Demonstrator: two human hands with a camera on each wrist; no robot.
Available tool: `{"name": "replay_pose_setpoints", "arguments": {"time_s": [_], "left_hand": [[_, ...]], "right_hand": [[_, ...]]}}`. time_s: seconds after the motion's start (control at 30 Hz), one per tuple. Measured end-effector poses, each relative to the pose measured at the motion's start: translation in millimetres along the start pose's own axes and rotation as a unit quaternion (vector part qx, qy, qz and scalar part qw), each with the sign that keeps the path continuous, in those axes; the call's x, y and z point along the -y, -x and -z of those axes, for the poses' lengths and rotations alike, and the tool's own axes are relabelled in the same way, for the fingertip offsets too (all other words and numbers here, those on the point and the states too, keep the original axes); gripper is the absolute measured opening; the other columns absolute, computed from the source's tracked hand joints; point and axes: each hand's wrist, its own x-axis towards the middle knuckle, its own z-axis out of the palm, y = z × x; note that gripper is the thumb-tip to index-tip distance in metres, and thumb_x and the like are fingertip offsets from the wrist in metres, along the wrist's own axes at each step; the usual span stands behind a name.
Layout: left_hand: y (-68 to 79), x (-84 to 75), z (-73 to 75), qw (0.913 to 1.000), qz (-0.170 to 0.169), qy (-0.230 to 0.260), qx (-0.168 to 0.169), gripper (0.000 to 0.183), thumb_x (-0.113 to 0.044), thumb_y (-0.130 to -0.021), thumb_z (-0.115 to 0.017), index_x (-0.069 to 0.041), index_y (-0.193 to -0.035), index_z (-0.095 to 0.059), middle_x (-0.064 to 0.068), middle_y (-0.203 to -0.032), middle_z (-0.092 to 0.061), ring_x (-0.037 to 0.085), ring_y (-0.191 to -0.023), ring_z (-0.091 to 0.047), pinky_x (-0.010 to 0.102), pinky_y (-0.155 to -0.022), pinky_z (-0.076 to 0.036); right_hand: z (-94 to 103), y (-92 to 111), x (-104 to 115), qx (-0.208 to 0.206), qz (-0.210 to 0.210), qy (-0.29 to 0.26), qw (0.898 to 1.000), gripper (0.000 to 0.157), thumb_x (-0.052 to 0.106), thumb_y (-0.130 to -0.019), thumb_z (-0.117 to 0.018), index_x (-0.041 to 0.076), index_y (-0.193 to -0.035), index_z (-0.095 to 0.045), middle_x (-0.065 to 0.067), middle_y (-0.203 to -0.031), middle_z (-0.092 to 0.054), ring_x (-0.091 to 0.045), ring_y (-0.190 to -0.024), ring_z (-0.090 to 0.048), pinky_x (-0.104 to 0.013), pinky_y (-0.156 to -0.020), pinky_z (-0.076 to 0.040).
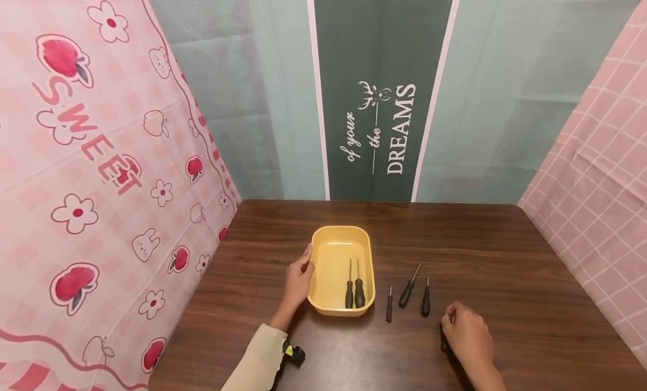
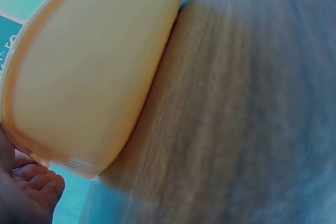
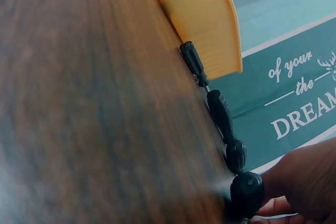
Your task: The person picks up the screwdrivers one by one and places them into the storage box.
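A yellow plastic tray stands on the table with two black-handled screwdrivers inside, against its right side. My left hand grips the tray's left rim, its fingers curled by the outer wall. Three more screwdrivers lie to the right of the tray: a small one, a longer one and another. Further right, my right hand pinches a screwdriver; its black handle shows in the right wrist view, while the hand hides its shaft.
The dark wooden table has its back edge against a green curtain. Pink patterned cloths hang at the left and right. A black wrist camera sits on the left sleeve.
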Motion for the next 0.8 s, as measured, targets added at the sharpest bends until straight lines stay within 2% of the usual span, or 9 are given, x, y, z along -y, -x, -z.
{"name": "replay_pose_setpoints", "arguments": {"time_s": [0.1,0.33,0.47,0.8], "left_hand": [[-1.0,5.3,-1.4,1.0000,0.001,-0.004,-0.002,0.039,0.007,-0.101,-0.051,0.017,-0.138,-0.047,0.027,-0.146,-0.047,0.037,-0.138,-0.045,0.043,-0.113,-0.034],[-6.5,39.9,-8.1,0.9998,0.006,-0.009,-0.020,0.041,0.008,-0.099,-0.054,0.008,-0.141,-0.051,0.017,-0.147,-0.050,0.029,-0.138,-0.046,0.043,-0.113,-0.034],[-7.5,42.6,-6.7,0.9997,0.017,-0.002,-0.016,0.042,0.005,-0.100,-0.055,0.003,-0.142,-0.052,0.011,-0.148,-0.051,0.023,-0.139,-0.046,0.038,-0.115,-0.035],[-6.6,42.6,-5.3,0.9996,0.024,-0.013,-0.007,0.042,0.004,-0.101,-0.054,0.003,-0.143,-0.051,0.010,-0.149,-0.049,0.020,-0.139,-0.045,0.038,-0.116,-0.034]], "right_hand": [[-1.2,-1,0,-0.001,0.008,-0.002,1.000,0.004,0.002,-0.083,-0.065,0.005,-0.083,-0.061,-0.001,-0.066,-0.052,-0.020,-0.058,-0.050,-0.033,-0.047,-0.037],[-2.8,-2,-2,-0.005,0.030,-0.001,1.000,0.006,0.000,-0.081,-0.064,0.004,-0.081,-0.061,-0.003,-0.067,-0.055,-0.023,-0.060,-0.052,-0.039,-0.051,-0.043],[-3.0,-2,-2,-0.005,0.036,0.000,0.999,0.007,0.000,-0.081,-0.064,0.005,-0.080,-0.060,-0.004,-0.068,-0.055,-0.023,-0.061,-0.053,-0.040,-0.051,-0.044],[-5.9,-1,-4,-0.019,0.047,-0.013,0.999,0.007,-0.002,-0.079,-0.066,0.004,-0.081,-0.063,0.000,-0.066,-0.054,-0.017,-0.060,-0.050,-0.032,-0.053,-0.040]]}}
